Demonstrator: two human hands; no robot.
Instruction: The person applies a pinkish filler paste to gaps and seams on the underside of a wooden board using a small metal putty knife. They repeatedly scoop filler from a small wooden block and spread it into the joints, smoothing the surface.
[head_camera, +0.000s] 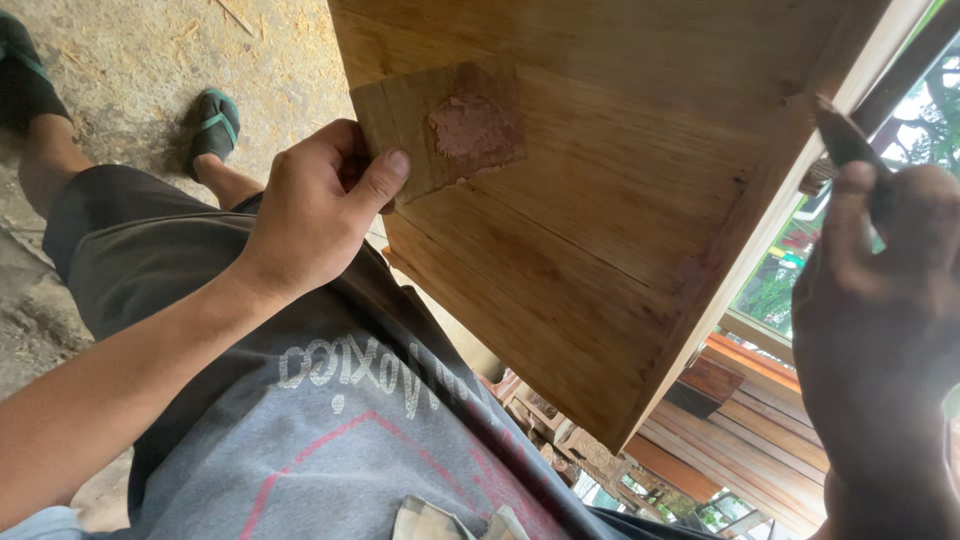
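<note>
Pinching wood scrap (440, 125) between hands (320, 205).

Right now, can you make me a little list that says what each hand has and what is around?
left hand: holds a small wood scrap smeared with pinkish-brown putty, pressed against the big board
right hand: grips a dark narrow blade, its tip at the board's edge
big board: light brown wood, tilted, a reddish smear near its right edge
floor: dusty, with sawdust
feet: in green sandals
background: stacked planks
</note>
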